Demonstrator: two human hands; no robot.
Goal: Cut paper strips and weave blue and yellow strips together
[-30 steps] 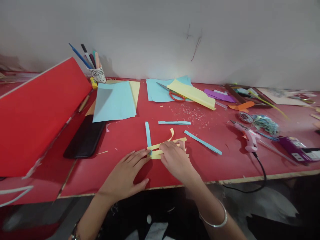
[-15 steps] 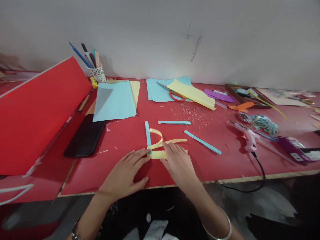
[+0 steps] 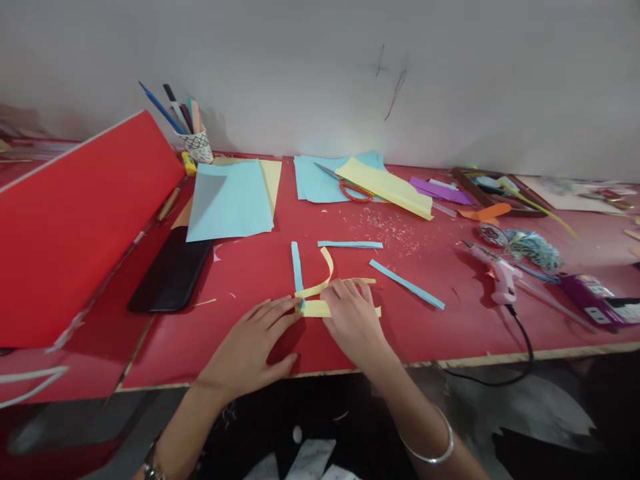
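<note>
Paper strips [image 3: 315,311] are needing firm pinning: left hand [image 3: 254,343] is lying open, right hand [image 3: 353,325] is resting curled, grip unclear.

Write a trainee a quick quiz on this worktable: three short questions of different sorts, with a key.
1. True or false: the scissors have red handles.
2. Which is nearest the right hand?
A) hot glue gun
B) yellow paper strips
C) pen cup
3. How many light-blue paper strips lie on the red tabletop?

Key: 1. True. 2. B. 3. Three.
</note>
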